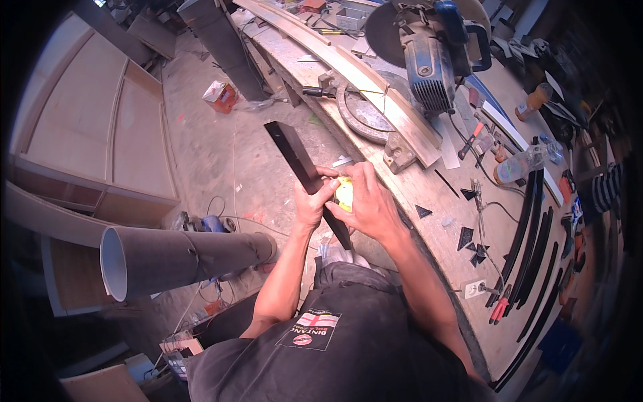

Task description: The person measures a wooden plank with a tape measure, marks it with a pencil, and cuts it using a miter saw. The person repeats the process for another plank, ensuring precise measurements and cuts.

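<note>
A long, dark, flat-sided bar (293, 154) slants in front of my body, its far end up to the left. My left hand (312, 201) is closed around the bar near its middle. Close beside it, my right hand (370, 201) grips a small bright yellow object (345, 193) against the bar. Glare and the fingers hide what kind of object it is. The bar's near end (340, 236) points down toward my shirt.
To the right runs a workbench (442, 231) with a blue mitre saw (429, 74) and wooden strips (355, 67). Black strips (532, 228), dark triangular offcuts (464, 238), red-handled pliers (499, 310) and a plastic bottle (516, 166) lie on it. A large grey tube (194, 258) stands at left.
</note>
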A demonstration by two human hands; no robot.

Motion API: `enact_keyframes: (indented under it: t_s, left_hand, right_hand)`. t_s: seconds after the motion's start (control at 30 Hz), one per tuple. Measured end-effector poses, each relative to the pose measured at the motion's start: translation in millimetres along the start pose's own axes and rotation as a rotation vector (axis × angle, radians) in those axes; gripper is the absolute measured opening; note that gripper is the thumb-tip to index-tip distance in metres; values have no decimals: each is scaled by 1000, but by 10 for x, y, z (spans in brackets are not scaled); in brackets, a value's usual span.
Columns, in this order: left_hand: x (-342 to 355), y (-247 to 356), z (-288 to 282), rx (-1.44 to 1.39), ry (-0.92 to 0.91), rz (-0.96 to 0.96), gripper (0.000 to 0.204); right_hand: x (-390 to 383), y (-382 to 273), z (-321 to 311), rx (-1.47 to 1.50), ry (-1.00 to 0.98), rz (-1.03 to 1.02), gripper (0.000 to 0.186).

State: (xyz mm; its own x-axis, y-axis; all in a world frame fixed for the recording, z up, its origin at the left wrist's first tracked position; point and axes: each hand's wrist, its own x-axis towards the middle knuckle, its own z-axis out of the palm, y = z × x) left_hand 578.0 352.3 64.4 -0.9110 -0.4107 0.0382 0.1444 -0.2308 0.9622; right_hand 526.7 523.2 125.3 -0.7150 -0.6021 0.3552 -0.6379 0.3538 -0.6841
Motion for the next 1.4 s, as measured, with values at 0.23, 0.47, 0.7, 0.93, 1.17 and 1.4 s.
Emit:
enact_keyframes:
  t_s: [0.23, 0.47, 0.7, 0.93, 1.17, 1.4]
  left_hand:
    - [288, 180, -481, 23, 216, 37, 15]
    - [722, 374, -814, 91, 599, -30, 39]
    - [712, -99, -391, 37, 546, -128, 89]
    - [670, -195, -106, 17, 371, -26, 83]
    - [691, -216, 5, 52, 284, -42, 82]
    - [736, -281, 94, 116, 314, -29, 81]
  right_hand:
    - [-738, 440, -254, 6, -37, 175, 67]
    - [-2290, 1020, -438, 403, -178, 642, 38]
    - [-2042, 869, -58, 680, -20, 691, 38]
    - [-1641, 716, 25, 698, 8, 617, 41]
    - [-1619, 778, 41, 708, 45, 612, 41]
    - [-1644, 794, 61, 710, 47, 614, 38]
